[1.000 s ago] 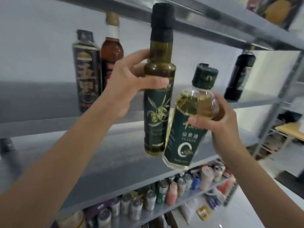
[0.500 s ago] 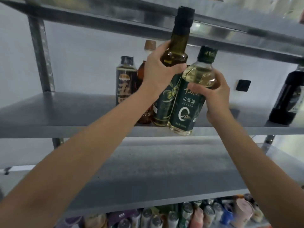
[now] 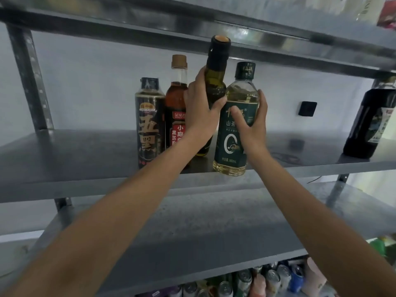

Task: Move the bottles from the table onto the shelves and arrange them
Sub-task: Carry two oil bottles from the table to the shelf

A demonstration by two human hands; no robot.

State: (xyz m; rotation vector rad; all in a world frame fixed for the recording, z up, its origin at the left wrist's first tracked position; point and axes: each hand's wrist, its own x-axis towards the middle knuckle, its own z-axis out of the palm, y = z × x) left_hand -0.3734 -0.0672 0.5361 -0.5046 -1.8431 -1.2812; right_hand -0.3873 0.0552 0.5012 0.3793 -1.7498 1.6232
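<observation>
My left hand [image 3: 200, 108] grips a tall dark olive oil bottle [image 3: 216, 78] whose base rests on the grey metal shelf [image 3: 85, 159]. My right hand [image 3: 251, 121] holds a clear bottle of pale oil with a green label [image 3: 236, 99], its base at the shelf's front edge. The two bottles touch side by side. Left of them stand a black bottle with gold characters [image 3: 149, 123] and a reddish-brown bottle with a tan cap [image 3: 176, 93], partly hidden by my left hand.
A dark bottle [image 3: 370, 123] stands at the shelf's far right. Another shelf [image 3: 235, 33] runs close overhead. A bare shelf [image 3: 192, 232] lies below, and under it are several cans and cups [image 3: 267, 279]. A steel upright [image 3: 27, 78] stands at left.
Both hands have carried their bottles forward and down onto the shelf, beside the two standing bottles. The olive oil bottle went from tilted in the air to nearly upright on the shelf.
</observation>
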